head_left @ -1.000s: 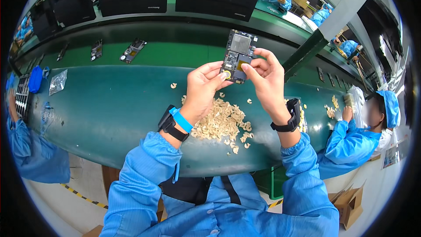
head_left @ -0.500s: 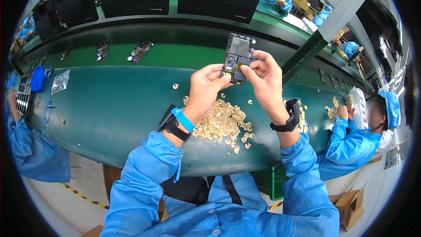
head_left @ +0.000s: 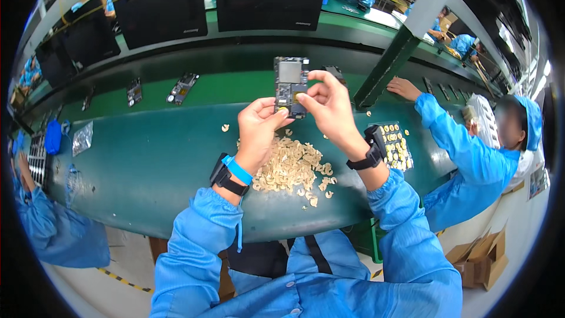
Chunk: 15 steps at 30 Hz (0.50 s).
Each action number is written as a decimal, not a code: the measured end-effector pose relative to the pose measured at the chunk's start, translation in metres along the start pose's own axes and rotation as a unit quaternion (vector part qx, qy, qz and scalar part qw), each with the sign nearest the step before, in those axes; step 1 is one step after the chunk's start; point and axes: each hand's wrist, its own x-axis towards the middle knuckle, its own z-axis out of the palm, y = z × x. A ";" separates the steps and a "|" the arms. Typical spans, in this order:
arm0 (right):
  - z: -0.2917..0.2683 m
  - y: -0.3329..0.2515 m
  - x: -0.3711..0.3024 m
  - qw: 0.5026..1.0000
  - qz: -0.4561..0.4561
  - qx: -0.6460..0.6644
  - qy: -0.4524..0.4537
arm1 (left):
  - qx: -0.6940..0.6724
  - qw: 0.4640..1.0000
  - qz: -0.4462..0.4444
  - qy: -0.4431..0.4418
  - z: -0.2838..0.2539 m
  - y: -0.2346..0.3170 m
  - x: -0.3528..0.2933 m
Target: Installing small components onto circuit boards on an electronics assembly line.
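Note:
A dark circuit board (head_left: 290, 74) with a grey metal shield is held up above the green table by both hands. My left hand (head_left: 258, 131) grips its lower left corner, the thumb beside a small round yellow piece (head_left: 283, 110). My right hand (head_left: 331, 108) is closed on the right edge, with its thumb over the front near a gold-coloured patch. Below the hands lies a heap of small cream-coloured ring-shaped scraps (head_left: 291, 168), open on one side. A clear tray (head_left: 410, 164) of round yellow pieces sits right of my right wrist.
Several circuit boards (head_left: 183, 88) lie on the green strip beyond the table (head_left: 147, 171). A green post (head_left: 385, 69) rises at the right. One co-worker's arm (head_left: 450, 123) reaches over the table there; another person sits at the left. A clear bag (head_left: 83, 139) lies far left.
The view has shifted rightward, so the board and my hands appear farther left and the tray shows more fully. The right-hand co-worker's arm has stretched out toward the boards. My grip looks unchanged.

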 end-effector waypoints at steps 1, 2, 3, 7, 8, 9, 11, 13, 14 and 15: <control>0.001 0.004 0.003 1.000 0.002 -0.001 -0.002 | -0.001 1.000 0.004 0.012 -0.001 0.000 0.001; 0.003 0.008 0.007 1.000 0.005 -0.005 -0.009 | 0.009 1.000 -0.004 0.013 -0.005 -0.001 0.001; 0.007 0.013 0.010 1.000 0.016 0.017 -0.017 | 0.014 1.000 -0.004 0.007 -0.006 -0.002 0.001; 0.007 0.056 0.046 0.990 0.103 0.081 -0.054 | 0.029 0.997 -0.033 0.068 -0.007 -0.006 0.005; 0.005 0.068 0.061 0.991 0.117 0.062 -0.034 | 0.064 0.990 -0.039 0.119 -0.004 -0.005 0.006; 0.009 0.083 0.078 0.990 0.133 0.045 -0.019 | 0.101 0.978 -0.046 0.175 -0.006 -0.003 0.005; -0.011 0.127 0.109 0.991 0.098 -0.084 0.034 | 0.100 0.981 -0.049 0.159 -0.002 -0.008 0.009; -0.013 0.137 0.122 0.958 0.059 -0.278 0.043 | 0.110 0.982 -0.027 0.151 -0.010 -0.008 0.008; -0.019 0.142 0.125 0.919 -0.009 -0.391 0.048 | 0.105 0.983 -0.025 0.149 -0.013 -0.009 0.008; -0.022 0.148 0.128 0.864 -0.079 -0.494 0.049 | 0.106 0.982 -0.024 0.154 -0.017 -0.007 0.007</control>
